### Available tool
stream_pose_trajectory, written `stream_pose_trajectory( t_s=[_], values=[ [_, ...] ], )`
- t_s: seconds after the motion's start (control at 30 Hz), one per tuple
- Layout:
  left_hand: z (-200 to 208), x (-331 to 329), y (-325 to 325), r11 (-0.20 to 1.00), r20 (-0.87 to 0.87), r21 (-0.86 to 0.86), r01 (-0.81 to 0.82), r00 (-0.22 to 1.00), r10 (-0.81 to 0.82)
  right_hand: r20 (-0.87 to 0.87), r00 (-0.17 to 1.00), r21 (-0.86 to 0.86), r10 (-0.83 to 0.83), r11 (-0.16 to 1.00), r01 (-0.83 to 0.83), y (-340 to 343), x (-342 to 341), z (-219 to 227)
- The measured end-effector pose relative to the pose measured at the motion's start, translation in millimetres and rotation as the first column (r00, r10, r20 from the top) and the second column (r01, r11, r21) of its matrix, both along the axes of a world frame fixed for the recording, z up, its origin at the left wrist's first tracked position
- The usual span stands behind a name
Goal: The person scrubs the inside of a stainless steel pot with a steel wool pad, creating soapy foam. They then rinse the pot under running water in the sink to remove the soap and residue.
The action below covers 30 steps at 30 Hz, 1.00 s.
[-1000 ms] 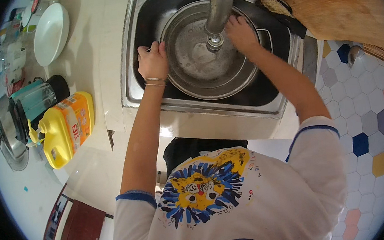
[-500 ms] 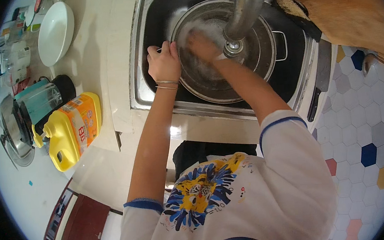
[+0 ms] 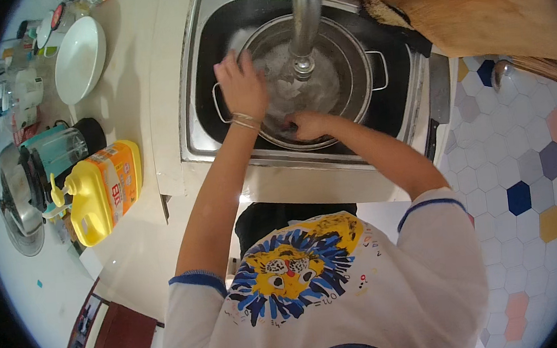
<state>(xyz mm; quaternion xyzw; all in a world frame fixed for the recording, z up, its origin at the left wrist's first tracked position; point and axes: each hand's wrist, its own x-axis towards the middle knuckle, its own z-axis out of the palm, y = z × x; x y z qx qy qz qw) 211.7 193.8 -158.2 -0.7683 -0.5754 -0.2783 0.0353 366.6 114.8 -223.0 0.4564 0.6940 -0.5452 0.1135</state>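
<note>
A round metal pot (image 3: 354, 86) with wire side handles stands in the dark-lined sink (image 3: 395, 84), and cloudy water with some foam lies in it. The metal faucet (image 3: 306, 22) hangs over the pot. My left hand (image 3: 243, 89) is over the pot's left rim beside its left handle, fingers stretched and apart, slightly blurred. Inside the pot, at the near wall, my right hand (image 3: 311, 125) has its fingers curled. A dark patch shows at those fingertips; whether it is a held thing cannot be made out.
A wooden board (image 3: 462, 5) stands at the back right, a knife (image 3: 439, 93) lies right of the sink. On the left counter are a white bowl (image 3: 80, 61), a blender jug (image 3: 58, 152) and a yellow pump bottle (image 3: 104, 192). A ladle (image 3: 501, 73) is at far right.
My left hand has let go of the pot's left edge and its fingers have spread. My right hand has moved from the pot's far left part to the near wall.
</note>
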Motion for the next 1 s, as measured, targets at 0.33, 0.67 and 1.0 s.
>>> stream_pose_trajectory(
  t_s=[0.33, 0.67, 1.0],
  values=[
    [67, 67, 3, 0.223, 0.716, -0.608, 0.762, 0.404, 0.569, -0.054, 0.634, 0.430, -0.771, 0.555, 0.712, -5, 73, 96],
    [58, 10, -29, 0.342, 0.717, -0.690, 0.638, 0.540, 0.440, -0.186, -0.186, -0.408, -0.965, -0.097, 0.908, -17, 153, 58],
    [35, 69, -106, 0.543, 0.488, -0.633, 0.552, 0.829, -0.274, -0.360, -0.177, -0.737, -0.916, 0.163, 0.655, -18, 140, 143]
  ],
)
